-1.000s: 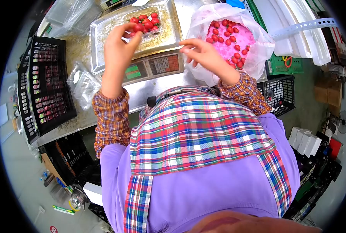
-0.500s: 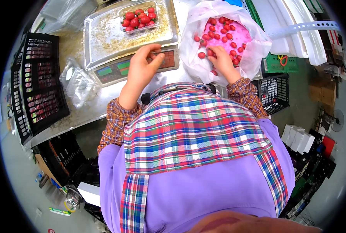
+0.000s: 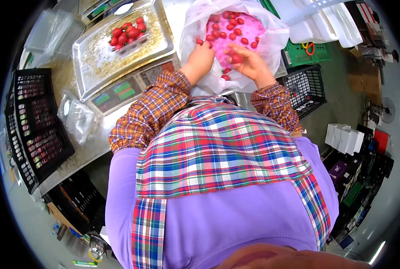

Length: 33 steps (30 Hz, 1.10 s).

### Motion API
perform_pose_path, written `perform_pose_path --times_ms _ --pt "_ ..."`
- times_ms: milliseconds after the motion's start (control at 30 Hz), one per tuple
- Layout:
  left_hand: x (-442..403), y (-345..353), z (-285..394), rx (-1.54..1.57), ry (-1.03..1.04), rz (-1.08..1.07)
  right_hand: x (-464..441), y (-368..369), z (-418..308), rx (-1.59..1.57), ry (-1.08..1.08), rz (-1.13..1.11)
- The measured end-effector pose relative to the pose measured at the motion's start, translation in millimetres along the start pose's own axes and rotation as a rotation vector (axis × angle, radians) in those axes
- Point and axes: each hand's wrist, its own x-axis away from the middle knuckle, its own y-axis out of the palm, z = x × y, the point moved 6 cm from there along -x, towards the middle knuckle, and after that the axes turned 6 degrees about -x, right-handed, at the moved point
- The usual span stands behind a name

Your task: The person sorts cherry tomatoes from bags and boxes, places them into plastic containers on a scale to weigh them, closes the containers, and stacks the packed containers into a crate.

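A white plastic bag (image 3: 278,38) with a pink inside lies wide open, with several red cherry tomatoes (image 3: 238,32) in it. My right hand (image 3: 254,66) is over the bag's near side, its thumb and fingers closed round a cherry tomato (image 3: 236,58). At the left rim of the bag, my left hand (image 3: 201,59) has its fingers bent together, with cherry tomatoes (image 3: 209,44) right at the fingertips. To the left, a clear punnet (image 3: 130,44) heaped with cherry tomatoes stands on the metal tray (image 3: 89,67) of a digital scale (image 3: 135,85).
Clear plastic packaging (image 3: 76,117) lies left of the scale, beside a black crate (image 3: 45,134) holding packed punnets. More clear containers (image 3: 54,33) are stacked at the back left. White foam boxes (image 3: 314,27), a green crate (image 3: 314,53) and a black basket (image 3: 305,89) are on the right.
My left hand has moved right from in front of the scale to the bag. My right hand has drawn a little nearer with a tomato now showing in its fingers. The view has shifted.
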Motion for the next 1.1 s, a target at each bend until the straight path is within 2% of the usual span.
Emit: perform_pose_path --times_ms 67,100,200,233,333,433,533,700,800,833,933,967,1067,1100 --pt "8 -3 10 0.06 -0.052 -0.079 6 3 8 0.013 0.027 0.049" --pt "13 -6 12 0.079 -0.087 -0.145 10 5 8 0.079 -0.023 0.147" --pt "28 -8 7 0.072 -0.115 -0.254 -12 -3 4 0.465 -0.088 0.106" --pt "36 -9 -7 0.059 -0.114 -0.263 -26 3 2 0.766 -0.174 0.211" --pt "35 -24 -12 0.004 -0.222 -0.298 -51 33 -7 1.243 -0.888 0.134" --pt "34 -28 -16 0.039 -0.312 -0.238 -79 51 10 1.599 -0.962 -0.025" --pt "30 -28 -23 0.031 -0.363 -0.208 -78 58 27 1.813 -0.643 -0.01" --pt "23 -22 -38 -0.104 -0.363 -0.273 -60 47 41 1.75 -0.686 -0.09" --pt "21 -28 -32 -0.19 -0.361 -0.429 -52 39 36 1.763 -0.581 -0.087" --pt "22 -26 -32 -0.226 -0.33 -0.421 -49 35 30 1.654 -0.652 -0.07" --pt "25 -26 -34 -0.303 -0.335 -0.431 -63 40 16 1.718 -0.494 -0.007" --pt "25 -24 -34 -0.305 -0.337 -0.409 -65 45 10 1.779 -0.63 0.042" --pt "27 -19 -35 -0.317 -0.331 -0.373 -74 63 -9 1.848 -0.826 0.094" --pt "27 -19 -34 -0.322 -0.318 -0.384 -80 70 -14 1.964 -0.721 0.154"
